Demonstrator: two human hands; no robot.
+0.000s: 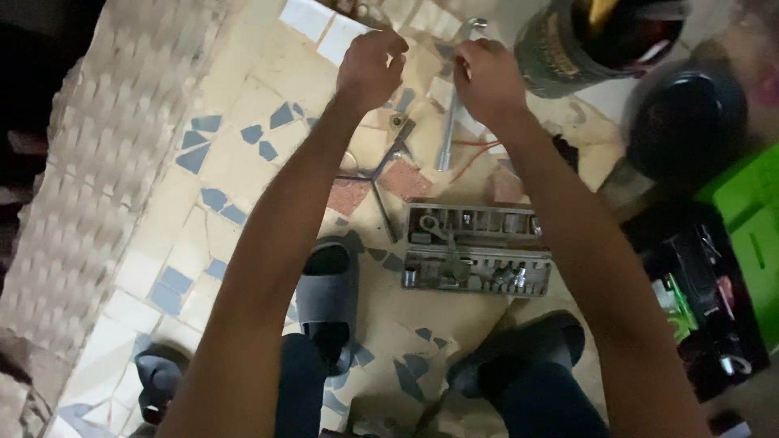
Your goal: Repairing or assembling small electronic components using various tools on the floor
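Both my arms stretch forward over a mosaic tile floor. My right hand [487, 77] curls over the upper part of a long metal ratchet wrench [448, 130], whose head pokes out beyond my fingers. My left hand [371, 65] hovers just to the left with its fingers curled together; I cannot see anything in it. Closer to me, an open grey socket set case [477, 247] lies on the floor with several sockets in it. A thin dark cross wrench [381, 174] lies to the left of the case.
A dark bucket [592, 40] and a black helmet [686, 122] stand at the upper right. A green box [751, 219] and a black tray of tools [702, 300] sit on the right. Grey slippers [329, 300] lie near my legs. Egg trays [105, 162] line the left.
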